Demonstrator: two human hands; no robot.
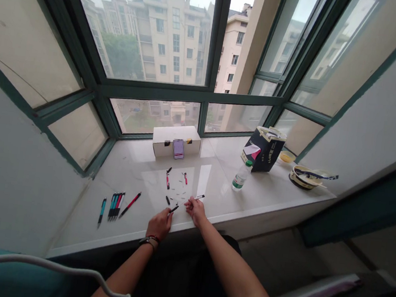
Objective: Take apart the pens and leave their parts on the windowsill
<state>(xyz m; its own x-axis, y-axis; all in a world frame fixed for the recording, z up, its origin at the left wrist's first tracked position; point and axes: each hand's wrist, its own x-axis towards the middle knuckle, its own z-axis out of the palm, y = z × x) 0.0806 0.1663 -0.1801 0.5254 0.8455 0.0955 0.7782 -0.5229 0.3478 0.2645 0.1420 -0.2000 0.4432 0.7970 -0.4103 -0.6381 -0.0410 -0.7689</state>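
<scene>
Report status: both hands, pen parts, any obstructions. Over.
Left hand gripping black pen part. Right hand holding slim black-ended piece. Loose pen parts scattered just beyond; bottle upright, off right.

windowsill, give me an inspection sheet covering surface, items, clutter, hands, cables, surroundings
surface: windowsill pale, glossy, with reflections
items: pens at left; loose pen parts near the hands
clutter: white box, purple packet, bottle, dark container, bowl
left hand: holds black piece
right hand: holds slim pen part
cables: white cable, lower left
surroundings: window frame, buildings outside
</scene>
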